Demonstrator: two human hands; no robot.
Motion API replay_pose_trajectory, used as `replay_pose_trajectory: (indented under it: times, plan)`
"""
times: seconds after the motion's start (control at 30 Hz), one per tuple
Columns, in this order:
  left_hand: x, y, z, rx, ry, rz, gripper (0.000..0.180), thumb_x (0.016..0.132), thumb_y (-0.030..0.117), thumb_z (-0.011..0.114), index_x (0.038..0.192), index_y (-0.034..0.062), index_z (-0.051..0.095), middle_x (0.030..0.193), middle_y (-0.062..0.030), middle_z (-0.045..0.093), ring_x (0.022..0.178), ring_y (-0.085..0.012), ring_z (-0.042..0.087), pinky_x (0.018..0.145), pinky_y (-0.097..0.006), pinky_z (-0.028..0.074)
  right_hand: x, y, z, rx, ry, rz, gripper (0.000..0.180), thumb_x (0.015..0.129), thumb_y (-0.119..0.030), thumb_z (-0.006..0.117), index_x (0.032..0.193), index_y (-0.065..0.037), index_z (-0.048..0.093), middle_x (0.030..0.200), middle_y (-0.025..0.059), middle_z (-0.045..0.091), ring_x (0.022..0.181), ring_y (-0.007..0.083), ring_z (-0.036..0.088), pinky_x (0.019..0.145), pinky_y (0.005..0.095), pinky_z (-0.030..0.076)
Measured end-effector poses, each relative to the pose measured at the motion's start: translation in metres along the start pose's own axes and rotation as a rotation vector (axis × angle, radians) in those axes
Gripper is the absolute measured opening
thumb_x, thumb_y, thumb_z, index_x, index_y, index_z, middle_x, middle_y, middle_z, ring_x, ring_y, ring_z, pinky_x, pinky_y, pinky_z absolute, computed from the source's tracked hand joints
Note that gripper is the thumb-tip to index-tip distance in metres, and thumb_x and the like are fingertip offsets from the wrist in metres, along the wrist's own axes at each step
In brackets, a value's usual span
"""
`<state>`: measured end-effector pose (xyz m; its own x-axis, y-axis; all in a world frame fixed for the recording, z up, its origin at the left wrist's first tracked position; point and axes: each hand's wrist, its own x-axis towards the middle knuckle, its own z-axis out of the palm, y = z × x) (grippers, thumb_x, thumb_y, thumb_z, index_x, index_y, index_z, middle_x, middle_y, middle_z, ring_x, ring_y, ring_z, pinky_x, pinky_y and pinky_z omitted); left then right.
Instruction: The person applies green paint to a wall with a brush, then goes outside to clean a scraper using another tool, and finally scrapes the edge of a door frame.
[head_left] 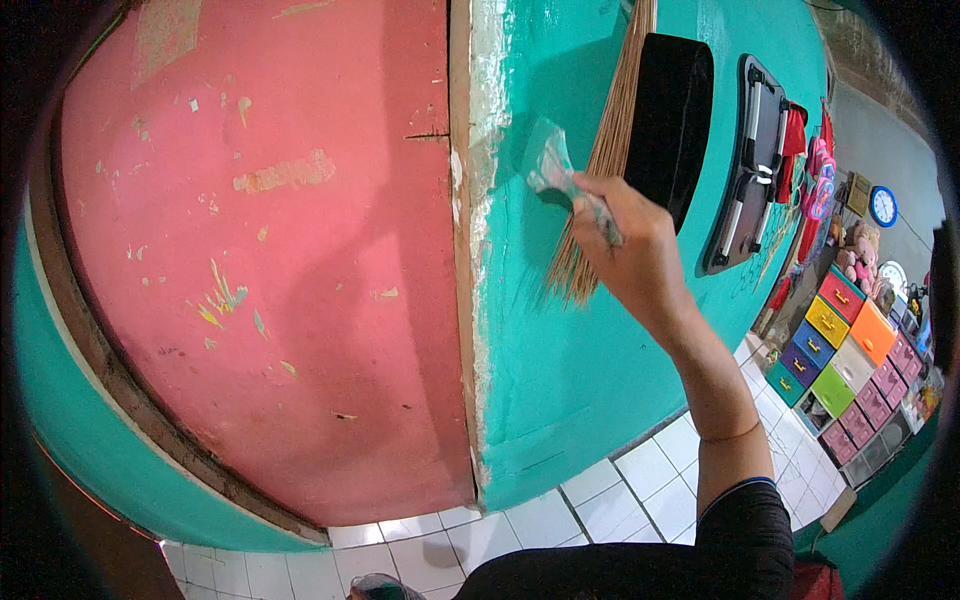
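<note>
My right hand (632,240) is raised in front of the green wall (560,400), closed round a crumpled, cloth-like piece (552,165) in whitish green with pinkish patches. One end of it spreads out above my fingers toward the wall, and the other end shows below them. Whether it touches the wall, I cannot tell. Just behind the hand, a stick broom (607,145) hangs bristles down. My left hand is out of the picture. At the lower edge, a small grey-green thing (382,587) is only partly visible and too cut off to name.
A pink door (270,300) with peeled patches fills the left, beside a chipped frame (462,250). Right of the broom hang a black panel (672,120) and a folding table (745,165). Colourful drawers (828,322) stand farther right on the white tiled floor (540,520).
</note>
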<state>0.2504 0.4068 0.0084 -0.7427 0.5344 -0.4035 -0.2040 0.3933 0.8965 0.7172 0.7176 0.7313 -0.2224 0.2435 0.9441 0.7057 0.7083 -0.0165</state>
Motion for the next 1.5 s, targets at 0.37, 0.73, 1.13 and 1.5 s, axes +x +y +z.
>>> replay_pose_trajectory:
  times: [0.37,0.73,1.13,1.5]
  plan:
    - [-0.011,0.016,0.007,-0.121,-0.031,0.162,0.05,0.092,0.054,0.054,0.089,0.0052,0.066,0.059,-0.0031,0.054,0.045,-0.0172,0.048,0.037,-0.032,0.039,-0.069,-0.012,0.013,-0.054,-0.19,0.069,0.023,0.086,-0.01,0.062,0.107,-0.002,0.059,0.08,0.017,0.064,0.066,0.0354,0.065,0.057,0.0437,0.053]
    - [-0.007,0.001,0.004,-0.103,0.103,-0.131,0.052,0.09,0.054,0.053,0.079,0.0047,0.063,0.059,-0.0075,0.055,0.046,-0.0235,0.051,0.038,-0.04,0.042,-0.044,-0.011,-0.009,0.036,-0.315,0.171,0.02,0.085,-0.012,0.062,0.101,-0.001,0.066,0.083,0.0184,0.069,0.071,0.0328,0.069,0.062,0.0391,0.054]
    - [-0.028,0.027,0.028,-0.247,0.158,-0.117,0.033,0.095,0.032,0.052,0.073,0.0072,0.055,0.051,-0.0027,0.044,0.036,-0.0158,0.042,0.032,-0.031,0.036,0.006,0.015,-0.012,0.004,0.061,0.008,0.024,0.09,-0.019,0.061,0.106,-0.001,0.066,0.079,0.0143,0.065,0.072,0.0198,0.065,0.064,0.03,0.05]
    - [-0.038,0.041,0.012,-0.186,0.095,-0.097,0.036,0.094,0.037,0.056,0.074,0.0077,0.05,0.051,-0.0029,0.044,0.036,-0.0159,0.043,0.032,-0.031,0.036,-0.151,-0.001,0.049,-0.05,-0.152,0.053,0.033,0.082,-0.004,0.068,0.114,-0.003,0.059,0.076,0.0106,0.058,0.058,0.026,0.061,0.049,0.0367,0.048]
